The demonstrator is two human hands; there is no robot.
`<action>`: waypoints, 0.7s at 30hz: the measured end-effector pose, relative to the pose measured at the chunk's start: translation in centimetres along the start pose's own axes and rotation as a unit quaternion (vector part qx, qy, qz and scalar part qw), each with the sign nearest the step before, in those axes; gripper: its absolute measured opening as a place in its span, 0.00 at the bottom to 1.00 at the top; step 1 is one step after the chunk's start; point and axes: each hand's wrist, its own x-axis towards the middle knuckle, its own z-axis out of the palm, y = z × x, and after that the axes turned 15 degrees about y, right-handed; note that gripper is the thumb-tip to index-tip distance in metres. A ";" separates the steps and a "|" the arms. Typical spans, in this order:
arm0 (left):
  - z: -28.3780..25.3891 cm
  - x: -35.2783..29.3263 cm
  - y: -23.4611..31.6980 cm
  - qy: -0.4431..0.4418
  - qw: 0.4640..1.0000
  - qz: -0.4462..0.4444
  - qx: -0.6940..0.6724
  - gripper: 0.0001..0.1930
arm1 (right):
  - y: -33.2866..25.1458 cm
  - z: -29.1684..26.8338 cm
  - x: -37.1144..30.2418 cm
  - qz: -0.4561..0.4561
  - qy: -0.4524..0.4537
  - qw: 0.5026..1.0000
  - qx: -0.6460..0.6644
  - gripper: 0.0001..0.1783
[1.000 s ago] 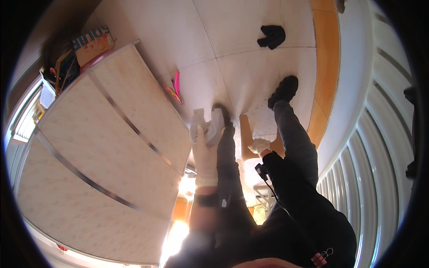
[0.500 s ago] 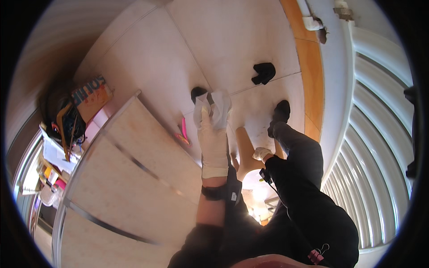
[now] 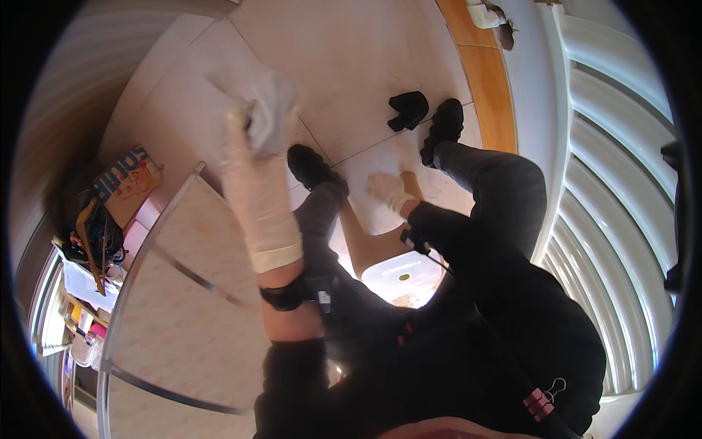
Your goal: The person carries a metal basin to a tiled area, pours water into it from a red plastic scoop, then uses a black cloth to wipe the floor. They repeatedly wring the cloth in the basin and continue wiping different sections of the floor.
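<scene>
My left hand (image 3: 252, 175), in a pale glove, has its fingers curled in around a grey-white cloth (image 3: 272, 110), with little gap showing through the blur. The cloth sits bunched at the fingertips, over the floor (image 3: 351, 44), beyond the top corner of the beige panel (image 3: 194, 307). I judge it light, limp and soft, nothing to crush; a pinch at the bunched middle should hold better than a loose edge. My right hand (image 3: 386, 190), also gloved, is over the tan stool (image 3: 358, 238) by its legs; blur hides how wide those fingers are and whether they touch.
</scene>
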 end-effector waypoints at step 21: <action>-1.5 0.4 -1.8 -0.076 0.980 0.183 0.008 0.15 | -2.1 -19.5 1.6 -0.128 0.259 0.949 -0.128 0.20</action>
